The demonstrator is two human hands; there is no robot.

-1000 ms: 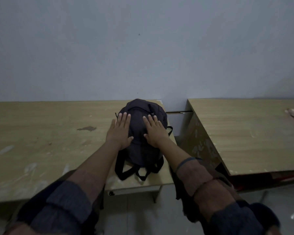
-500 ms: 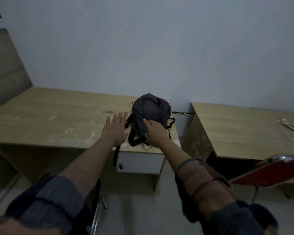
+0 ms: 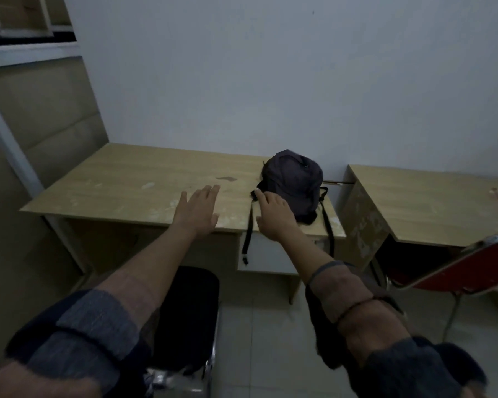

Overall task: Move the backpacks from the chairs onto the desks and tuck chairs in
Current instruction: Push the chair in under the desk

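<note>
Backpack (image 3: 292, 185): dark, slumped upright on the right end of the left tabletop (image 3: 121, 182), close to the far wall. Two straps hang over the near edge, in front of the pale drawer unit (image 3: 266, 255) below.
Left hand (image 3: 197, 212): open flat, fingers spread, palm down over bare wood near the tabletop's front edge. Holds nothing; apart from the backpack.
Right hand (image 3: 272, 215): open, fingers extended, tips at the backpack's lower left side by a strap. Not closed on anything; contact looks light, cannot tell for sure.
Why placed so: backpack sits well in from the edge, so its weight is on the wood and only straps dangle. Judged stable as is.
Black chair (image 3: 184, 314): near, directly under the forearms, seat bare, standing clear of the left tabletop. Not tucked in.
Red chair (image 3: 454, 268): right, seat partly before the right tabletop (image 3: 431, 202); seat mostly out of view, cannot tell what it carries.
Stage (judgement): bag step done for this desk; tucking the black chair is likely the open item.
Risk: hanging straps could snag on the chair.
</note>
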